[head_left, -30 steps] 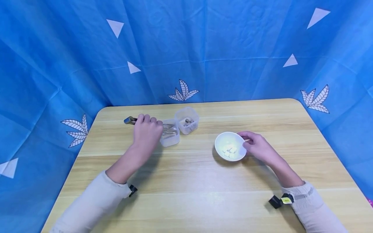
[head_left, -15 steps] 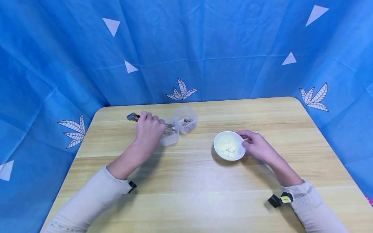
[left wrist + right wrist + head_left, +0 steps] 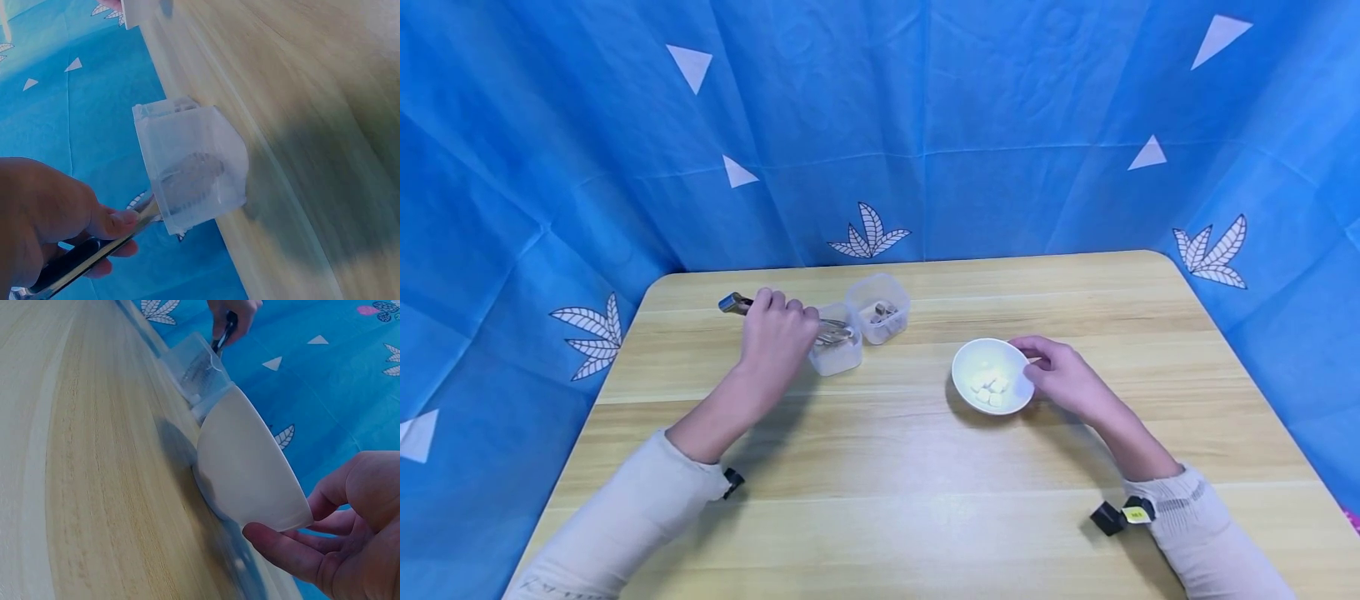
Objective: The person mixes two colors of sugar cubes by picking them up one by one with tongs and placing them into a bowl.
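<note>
In the head view my left hand grips the handle of metal tongs. Their far end reaches into the near clear plastic container. Through its frosted wall the left wrist view shows that end only as a blurred greyish shape. Over to the right, a white bowl with several small white pieces in its bottom stands on the table. My right hand holds the bowl's right rim between thumb and fingers, as the right wrist view also shows.
A second clear plastic container with small metallic items stands right behind the first. The wooden table ends at the back against a blue curtain with white leaf prints.
My left hand and the tongs make small shifts, first slightly right and then back left, with the far end staying at the container. The right hand stays on the bowl.
</note>
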### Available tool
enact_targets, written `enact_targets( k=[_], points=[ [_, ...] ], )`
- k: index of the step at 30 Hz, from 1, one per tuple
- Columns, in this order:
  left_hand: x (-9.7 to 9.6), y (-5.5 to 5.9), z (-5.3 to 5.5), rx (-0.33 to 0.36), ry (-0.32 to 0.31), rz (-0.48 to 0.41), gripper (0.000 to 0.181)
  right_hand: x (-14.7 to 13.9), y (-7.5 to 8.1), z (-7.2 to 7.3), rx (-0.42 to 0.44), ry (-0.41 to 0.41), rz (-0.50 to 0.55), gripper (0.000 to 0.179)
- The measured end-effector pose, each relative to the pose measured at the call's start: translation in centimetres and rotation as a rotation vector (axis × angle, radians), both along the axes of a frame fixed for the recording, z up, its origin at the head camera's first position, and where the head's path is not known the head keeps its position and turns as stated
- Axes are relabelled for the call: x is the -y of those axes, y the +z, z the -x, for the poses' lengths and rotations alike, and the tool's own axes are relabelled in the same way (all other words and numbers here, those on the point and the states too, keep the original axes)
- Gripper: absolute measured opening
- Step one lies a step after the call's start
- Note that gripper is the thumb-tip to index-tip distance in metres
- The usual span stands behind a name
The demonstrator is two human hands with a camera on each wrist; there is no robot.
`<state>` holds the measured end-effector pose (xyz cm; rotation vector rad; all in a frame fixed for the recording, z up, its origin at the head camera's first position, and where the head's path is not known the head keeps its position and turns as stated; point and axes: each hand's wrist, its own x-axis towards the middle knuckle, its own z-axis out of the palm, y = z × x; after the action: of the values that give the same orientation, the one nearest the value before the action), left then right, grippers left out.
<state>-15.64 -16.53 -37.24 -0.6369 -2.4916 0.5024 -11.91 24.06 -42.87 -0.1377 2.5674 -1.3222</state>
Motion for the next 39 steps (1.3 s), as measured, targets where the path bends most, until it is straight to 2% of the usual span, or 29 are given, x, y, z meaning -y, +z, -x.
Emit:
enact_targets(
  k=[8, 20, 25, 34, 39],
  points=[
    [1.2, -0.7, -0.1, -0.072, -0.027, -0.054, 0.023, 0.0, 0.0, 0.0, 0.003, -0.003, 0.002, 0.046],
    [2.9, -0.8, -0.9, -0.216, -0.097, -0.213, 0.040, 0.0, 0.0, -0.1, -0.011, -0.003, -0.012, 0.046],
    [3.3, -0.5, -1.4, -0.210, -0.089, -0.256, 0.035, 0.1, 0.0, 0.0, -0.010, 0.000, -0.016, 0.046],
    [3.7, -0.4, -1.9, -0.141, -0.048, -0.356, 0.034, 0.1, 0.0, 0.0, -0.010, 0.007, -0.008, 0.046],
    [3.7, -0.1, -2.1, -0.132, -0.048, -0.420, 0.019, 0.0, 0.0, 0.0, -0.006, -0.001, -0.012, 0.046]
  ],
)
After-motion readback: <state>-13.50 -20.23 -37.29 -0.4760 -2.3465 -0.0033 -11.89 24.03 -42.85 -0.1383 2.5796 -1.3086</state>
